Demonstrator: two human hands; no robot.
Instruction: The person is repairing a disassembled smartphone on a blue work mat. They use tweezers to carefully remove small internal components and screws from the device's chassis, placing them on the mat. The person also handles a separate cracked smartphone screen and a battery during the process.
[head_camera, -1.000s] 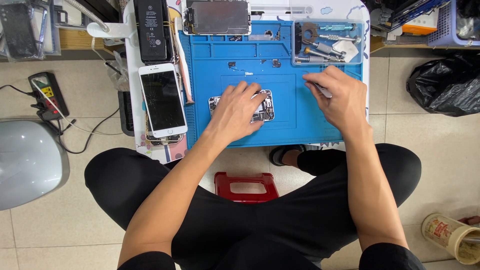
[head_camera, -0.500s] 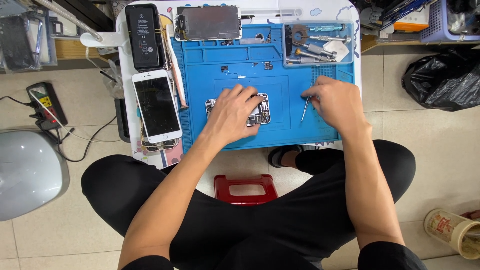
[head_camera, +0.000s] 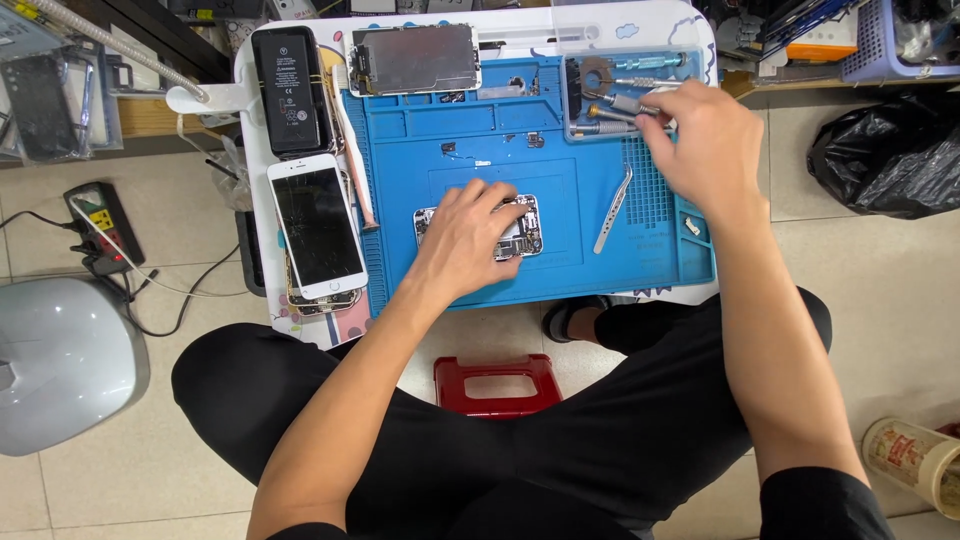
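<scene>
- A person sits on the floor at a low white desk (head_camera: 700, 40) covered by a blue repair mat (head_camera: 480, 140), seen from above.
- The opened phone body (head_camera: 525, 232) lies near the middle of the mat with its insides exposed. The screen panel (head_camera: 415, 60) already lies apart, face down, at the mat's far edge, so disassembly looks well under way, with inner parts still in place.
- The left hand (head_camera: 468, 238) rests flat on the phone body, fingers spread, holding it steady.
- The right hand (head_camera: 700, 135) reaches into the tool tray (head_camera: 585, 128) at the mat's far right corner, fingers curled over a metal tool (head_camera: 625, 103); whether it has gripped it cannot be told.
- Tweezers (head_camera: 612, 210) lie loose on the mat between the two hands. A few tiny parts (head_camera: 448, 148) lie just beyond the phone body.
- Left of the mat lie a whole white phone (head_camera: 318, 228) and a black battery (head_camera: 290, 90).
- Nothing blocks the way between tray and phone body.
- On the floor: a red stool (head_camera: 497, 383), a power strip (head_camera: 100, 225), a black bag (head_camera: 885, 150).
</scene>
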